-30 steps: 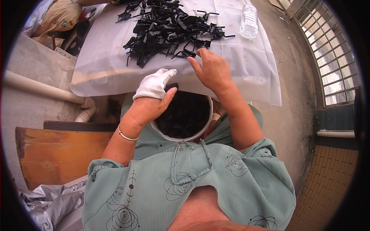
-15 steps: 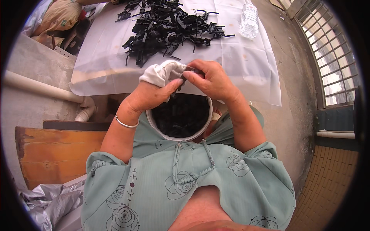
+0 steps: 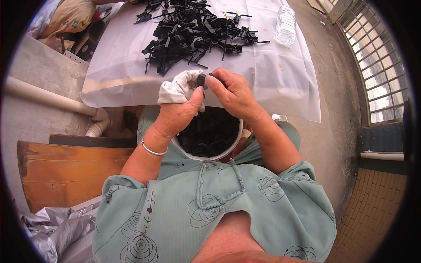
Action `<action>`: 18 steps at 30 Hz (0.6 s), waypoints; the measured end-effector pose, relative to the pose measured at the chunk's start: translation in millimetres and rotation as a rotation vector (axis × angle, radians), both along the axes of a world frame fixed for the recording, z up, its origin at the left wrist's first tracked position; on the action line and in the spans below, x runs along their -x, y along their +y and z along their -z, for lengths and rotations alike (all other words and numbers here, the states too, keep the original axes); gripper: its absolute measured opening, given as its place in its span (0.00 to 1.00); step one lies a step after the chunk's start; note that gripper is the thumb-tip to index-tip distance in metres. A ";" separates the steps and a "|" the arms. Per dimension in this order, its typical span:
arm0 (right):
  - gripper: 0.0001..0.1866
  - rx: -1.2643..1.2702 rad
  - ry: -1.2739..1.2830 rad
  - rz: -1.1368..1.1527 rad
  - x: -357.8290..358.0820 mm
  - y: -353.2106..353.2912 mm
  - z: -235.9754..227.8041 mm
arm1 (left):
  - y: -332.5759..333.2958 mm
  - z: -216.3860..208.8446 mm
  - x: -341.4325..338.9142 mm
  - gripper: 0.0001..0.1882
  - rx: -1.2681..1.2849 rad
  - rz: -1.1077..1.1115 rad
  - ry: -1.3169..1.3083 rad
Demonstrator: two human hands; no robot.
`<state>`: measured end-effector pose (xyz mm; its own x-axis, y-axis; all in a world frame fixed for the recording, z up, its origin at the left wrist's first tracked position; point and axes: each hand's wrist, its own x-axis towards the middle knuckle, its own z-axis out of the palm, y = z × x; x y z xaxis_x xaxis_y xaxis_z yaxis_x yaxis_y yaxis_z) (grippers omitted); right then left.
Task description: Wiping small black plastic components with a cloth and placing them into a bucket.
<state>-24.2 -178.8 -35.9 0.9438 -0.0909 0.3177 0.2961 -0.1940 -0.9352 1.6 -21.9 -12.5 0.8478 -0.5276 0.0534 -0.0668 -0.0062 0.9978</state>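
Note:
My left hand is closed, with a white cloth wrapped over its fingers. Between both hands, above the bucket, is a small black plastic part; its exact kind is too hidden to tell. My right hand pinches the part between thumb and fingers. Right below them, between my knees, stands a white bucket filled with black pieces. Beyond my hands, a heap of black plastic parts with thin prongs lies on the table.
A translucent white sheet covers the table. At its far right lies a clear plastic bottle. Left are a pale pipe, a worn orange-brown board and silvery sheeting. A barred window is on the right.
My left hand and forearm have shifted slightly to the right. The black part has turned and moved a little left and up between my fingers.

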 end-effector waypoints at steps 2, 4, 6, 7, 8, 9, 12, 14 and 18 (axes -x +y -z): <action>0.11 0.149 -0.054 -0.082 -0.9 -5.1 2.5 | -0.6 1.7 -1.3 0.13 -0.051 -0.059 -0.024; 0.12 0.192 -0.011 -0.115 1.1 -1.4 -1.0 | -0.3 14.0 -6.1 0.13 -0.147 -0.135 -0.367; 0.13 0.233 0.036 -0.140 1.3 2.8 1.4 | -2.4 17.5 -3.9 0.13 -0.197 -0.163 -0.508; 0.13 0.138 0.077 -0.123 -0.3 5.9 8.9 | -3.2 18.2 -3.0 0.14 -0.245 -0.193 -0.651; 0.13 0.044 0.117 -0.106 -2.0 8.4 15.7 | -3.7 18.0 -3.4 0.14 -0.244 -0.192 -0.652; 0.13 0.044 0.116 -0.105 -2.7 11.3 22.0 | -4.2 17.6 -4.2 0.14 -0.319 -0.201 -0.758; 0.12 -0.107 0.184 -0.107 -3.6 16.5 29.2 | 0.1 18.5 -2.0 0.14 -0.356 -0.192 -0.771; 0.12 -0.289 0.165 -0.254 -2.4 13.5 23.1 | 2.8 17.6 -1.8 0.15 -0.318 -0.175 -0.675; 0.11 0.227 0.132 -0.091 1.4 1.2 -2.0 | 7.5 14.8 -16.3 0.13 -0.018 -0.117 -0.315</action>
<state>-25.5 -177.6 -33.9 0.9795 0.0554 0.1938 0.2002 -0.3812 -0.9026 17.9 -14.4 -27.3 0.8461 -0.4306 0.3142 -0.3698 -0.0497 0.9278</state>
